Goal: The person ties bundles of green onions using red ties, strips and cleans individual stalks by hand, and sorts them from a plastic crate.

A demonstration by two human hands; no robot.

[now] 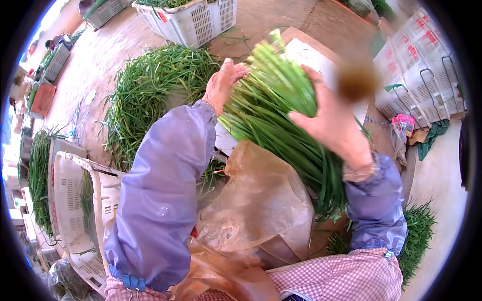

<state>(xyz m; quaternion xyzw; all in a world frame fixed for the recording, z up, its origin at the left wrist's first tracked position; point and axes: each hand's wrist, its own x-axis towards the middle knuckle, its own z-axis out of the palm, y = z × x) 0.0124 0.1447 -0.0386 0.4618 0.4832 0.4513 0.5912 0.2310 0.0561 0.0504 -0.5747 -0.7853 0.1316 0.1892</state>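
Note:
A thick bunch of chives (283, 133), long green leaves with pale stalk ends at the top, lies slantwise before me. My left hand (223, 84) is at its upper left side, fingers stretched out and apart, gripping nothing. On the other side, my right hand (339, 120) is laid around the bunch's upper right edge, its thumb over the leaves and its fingertips partly hidden. The stalk ends are blurred. Under the bunch is a white board (309, 52). A brownish plastic sheet (266, 200) covers my lap below the leaves.
Loose chives (150, 95) are heaped on the floor at left. A white crate (196, 22) with greens stands beyond. Stacked white crates (416, 65) are at right, another crate (75, 200) at left. More greens (416, 236) lie beside my right elbow. A brown smear covers part of the lens.

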